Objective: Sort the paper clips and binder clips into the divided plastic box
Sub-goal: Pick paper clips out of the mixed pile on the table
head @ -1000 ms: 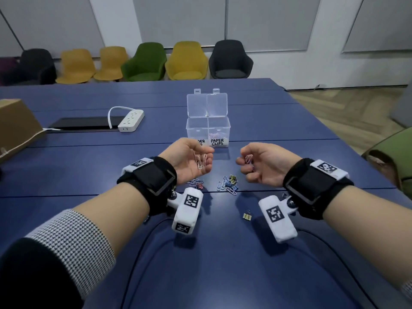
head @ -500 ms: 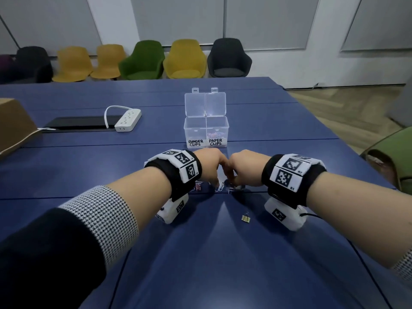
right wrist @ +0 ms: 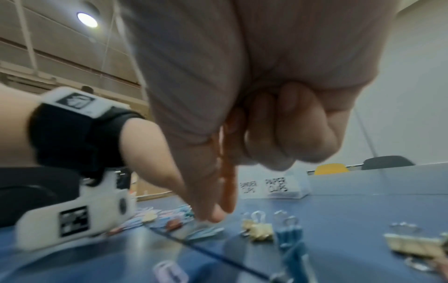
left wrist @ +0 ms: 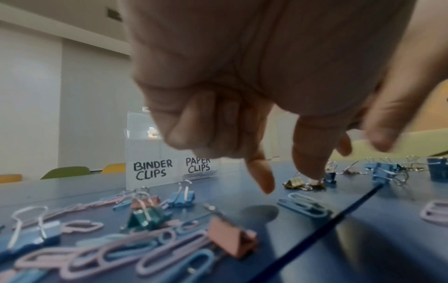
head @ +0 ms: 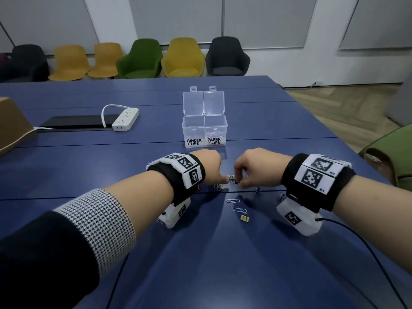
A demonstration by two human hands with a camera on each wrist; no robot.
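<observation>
The clear divided box stands open mid-table, labelled BINDER CLIPS on the left and PAPER CLIPS on the right. Pink paper clips lie in the right compartment. My left hand is palm down, its outer fingers curled in and hiding whatever they cover. A straight finger touches a gold binder clip. My right hand reaches down beside that clip, with orange-pink paper clips held under its curled fingers. Mixed loose clips lie below my left wrist.
Loose paper clips and a second gold binder clip lie nearer me. A white power strip, a black panel and a cardboard box sit far left. A green chair stands off the right edge.
Both hands have turned from palm up to palm down and dropped onto the clip pile. In the last half second they have parted slightly, showing the gold binder clip between them.
</observation>
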